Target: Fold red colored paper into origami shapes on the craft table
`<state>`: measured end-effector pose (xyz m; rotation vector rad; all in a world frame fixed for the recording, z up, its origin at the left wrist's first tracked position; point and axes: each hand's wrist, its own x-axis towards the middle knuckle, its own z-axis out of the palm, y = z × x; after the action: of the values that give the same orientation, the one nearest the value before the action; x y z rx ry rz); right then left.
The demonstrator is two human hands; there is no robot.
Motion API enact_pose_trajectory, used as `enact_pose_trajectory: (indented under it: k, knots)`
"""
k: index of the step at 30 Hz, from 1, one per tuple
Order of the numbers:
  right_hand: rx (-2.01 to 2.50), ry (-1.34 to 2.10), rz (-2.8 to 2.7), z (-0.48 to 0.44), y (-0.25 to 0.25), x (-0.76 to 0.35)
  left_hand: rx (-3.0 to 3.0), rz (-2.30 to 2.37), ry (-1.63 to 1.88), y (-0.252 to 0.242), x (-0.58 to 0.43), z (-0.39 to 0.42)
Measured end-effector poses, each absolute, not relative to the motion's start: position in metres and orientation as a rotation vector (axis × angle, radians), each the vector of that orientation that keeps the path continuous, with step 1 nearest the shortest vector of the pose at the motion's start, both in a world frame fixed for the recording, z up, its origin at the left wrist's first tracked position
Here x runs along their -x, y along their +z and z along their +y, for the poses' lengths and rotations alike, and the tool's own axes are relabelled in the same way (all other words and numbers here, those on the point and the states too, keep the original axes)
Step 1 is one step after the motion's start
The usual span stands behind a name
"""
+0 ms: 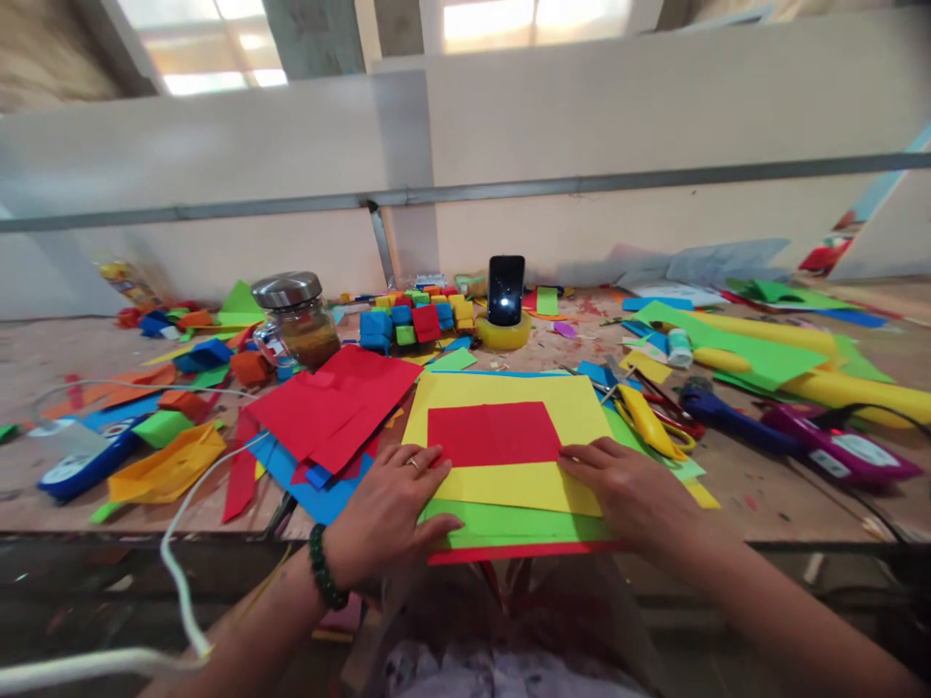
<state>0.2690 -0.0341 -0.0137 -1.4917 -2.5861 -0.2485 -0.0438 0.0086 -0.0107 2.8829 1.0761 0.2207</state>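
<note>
On the table (763, 494), left hand (385, 509), right hand (626, 490) partly cover yellow sheet (509, 388).

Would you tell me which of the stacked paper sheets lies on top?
The small red rectangle, lying on the yellow sheet; the green sheet sits beneath both.

Pale partition wall (655, 107) backs a wooden workbench (763, 494).

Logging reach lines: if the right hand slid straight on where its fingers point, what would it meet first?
Probably the red rectangle on the yellow sheet: the right hand points left, fingertips almost at its edge.
</note>
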Motion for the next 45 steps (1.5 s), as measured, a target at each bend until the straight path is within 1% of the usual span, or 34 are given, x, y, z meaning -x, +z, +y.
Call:
enact_pose_trajectory:
  k: [5,8,10,14,20,23,26,29,32,35,38,41,45]
  knots:
    - [1.657,-0.151,-2.505,-0.033,-0.018,-0.27,-2.796,1.361,0.216,0.006,0.041,0.016]
    - [1.779,-0.036,-2.477,-0.028,-0.009,-0.26,-2.794,1.303,0.273,0.012,0.018,0.038]
    - [1.817,-0.018,-2.44,-0.027,-0.004,-0.255,-2.809,1.295,0.278,0.01,0.001,0.056]
    - [1.798,-0.086,-2.358,-0.031,-0.002,-0.251,-2.789,1.219,0.105,0.001,-0.017,0.084]
    - [1.624,-0.13,-2.271,-0.036,-0.002,-0.247,-2.657,1.307,0.124,0.003,-0.013,0.096]
    - [1.429,-0.262,-2.185,-0.031,0.001,-0.235,-2.533,1.348,0.222,0.012,-0.013,0.088]
    - [1.291,-0.375,-2.116,-0.025,0.004,-0.22,-2.518,1.376,0.333,0.028,-0.017,0.06]
    - [1.19,-0.481,-2.12,-0.021,0.009,-0.21,-2.578,1.227,0.642,0.043,-0.021,0.021]
    - [1.101,-0.537,-2.116,-0.02,0.016,-0.209,-2.548,1.145,0.814,0.052,-0.02,-0.009]
    - [1.016,-0.565,-2.103,-0.022,0.023,-0.216,-2.478,1.1,0.817,0.058,-0.012,-0.019]
    - [0.931,-0.658,-2.124,-0.025,0.029,-0.222,-2.467,1.072,0.692,0.058,-0.005,-0.018]
    - [0.901,-0.721,-2.168,-0.028,0.034,-0.225,-2.419,1.06,0.626,0.05,-0.002,-0.016]
    - [0.925,-0.747,-2.15,-0.029,0.037,-0.228,-2.264,1.079,0.683,0.034,0.003,-0.016]
